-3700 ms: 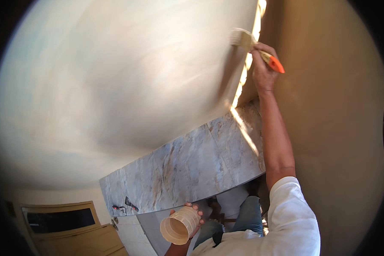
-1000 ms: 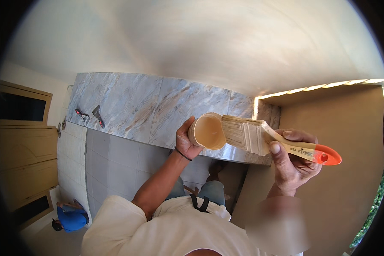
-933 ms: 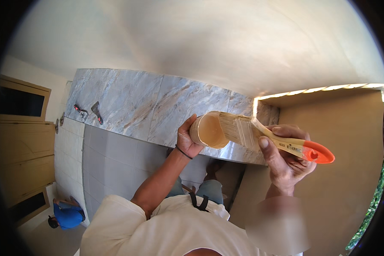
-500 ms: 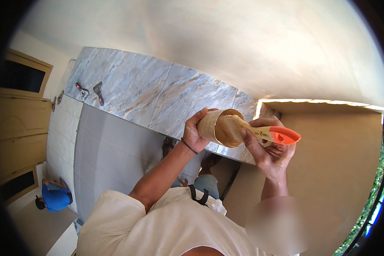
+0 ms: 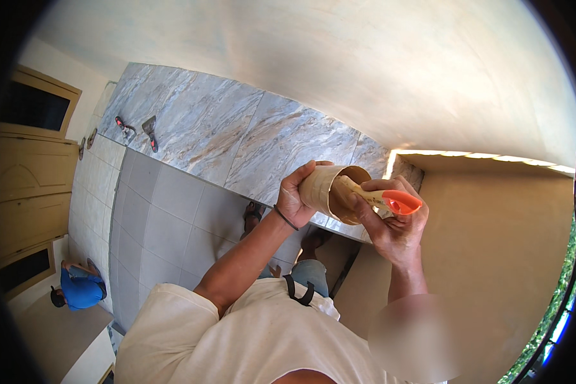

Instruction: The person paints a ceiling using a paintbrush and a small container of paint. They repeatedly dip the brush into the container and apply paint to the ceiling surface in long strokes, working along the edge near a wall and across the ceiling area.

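Observation:
My left hand [image 5: 295,194] is wrapped round a beige, paint-smeared cylindrical pot [image 5: 318,190], tilted with its mouth toward the right. Brown paint coats the pot's inside. Between the fingers and thumb of my right hand [image 5: 397,227] is a paintbrush [image 5: 372,194] with a pale wooden handle and an orange end. Its head is inside the pot, so the bristles are mostly hidden by the rim.
Beneath the pot runs a blue-grey marbled ledge [image 5: 192,121]. On its left part lie a scraper [image 5: 150,132] and a red-handled tool [image 5: 123,125]. A pale wall [image 5: 339,57] rises beyond. At far left, a person in blue [image 5: 82,286] is near tan doors [image 5: 32,169].
My right hand has moved left and pushed the brush deeper into the pot. My left hand and the pot have barely shifted.

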`<control>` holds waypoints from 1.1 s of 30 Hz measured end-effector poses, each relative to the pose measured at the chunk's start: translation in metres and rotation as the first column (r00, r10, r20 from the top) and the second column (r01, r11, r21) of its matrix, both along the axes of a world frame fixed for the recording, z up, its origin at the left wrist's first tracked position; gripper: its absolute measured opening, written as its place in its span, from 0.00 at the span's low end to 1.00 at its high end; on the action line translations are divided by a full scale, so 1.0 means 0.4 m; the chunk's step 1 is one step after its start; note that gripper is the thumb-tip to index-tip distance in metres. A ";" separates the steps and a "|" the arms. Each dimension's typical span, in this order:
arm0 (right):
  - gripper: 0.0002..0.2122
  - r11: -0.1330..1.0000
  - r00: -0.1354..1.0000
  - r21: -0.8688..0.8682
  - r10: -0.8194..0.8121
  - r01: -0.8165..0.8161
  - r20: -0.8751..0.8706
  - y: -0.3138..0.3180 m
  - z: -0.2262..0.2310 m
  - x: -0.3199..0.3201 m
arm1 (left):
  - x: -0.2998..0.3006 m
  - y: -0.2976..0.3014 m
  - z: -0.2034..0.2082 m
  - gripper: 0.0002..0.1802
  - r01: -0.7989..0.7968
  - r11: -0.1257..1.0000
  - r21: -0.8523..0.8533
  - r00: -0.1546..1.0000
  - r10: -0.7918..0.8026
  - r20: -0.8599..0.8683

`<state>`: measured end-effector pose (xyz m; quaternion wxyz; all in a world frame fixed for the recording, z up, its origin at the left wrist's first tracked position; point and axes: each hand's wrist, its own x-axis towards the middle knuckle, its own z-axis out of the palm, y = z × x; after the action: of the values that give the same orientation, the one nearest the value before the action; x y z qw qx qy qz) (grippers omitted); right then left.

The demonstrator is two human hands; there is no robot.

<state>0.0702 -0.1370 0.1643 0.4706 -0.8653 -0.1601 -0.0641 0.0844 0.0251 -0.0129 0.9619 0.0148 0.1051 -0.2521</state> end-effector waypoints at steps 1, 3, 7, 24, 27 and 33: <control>0.10 1.000 1.000 -0.012 0.015 -0.015 -0.012 -0.004 -0.002 -0.001 | 0.001 -0.001 0.000 0.26 0.001 1.000 -0.016 1.000 -0.001 0.010; 0.10 1.000 1.000 -0.020 0.010 -0.010 0.000 -0.006 -0.007 -0.001 | 0.000 0.001 0.004 0.24 0.003 1.000 0.000 1.000 -0.003 0.010; 0.09 0.961 0.981 0.204 -0.171 0.186 -0.089 0.002 -0.003 -0.016 | -0.002 0.002 0.007 0.23 -0.010 0.998 0.063 1.000 0.011 -0.020; 0.09 0.872 0.924 0.366 -0.376 0.327 0.069 0.080 -0.016 -0.035 | 0.053 0.081 -0.038 0.24 0.023 0.998 0.061 0.999 -0.020 -0.045; 0.07 0.740 0.866 0.484 -0.494 0.467 -0.080 0.093 -0.037 -0.031 | 0.072 0.108 -0.029 0.25 0.081 0.993 0.090 0.995 -0.075 -0.067; 0.05 0.200 0.789 0.809 -0.435 0.553 -0.433 0.101 -0.081 -0.021 | 0.105 0.124 0.003 0.27 0.164 0.983 0.089 0.985 -0.157 -0.074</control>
<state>0.0616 -0.0965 0.1319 0.8240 -0.4664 0.2136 -0.2406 0.1265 0.0746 -0.0116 0.9325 0.0601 0.1474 -0.3240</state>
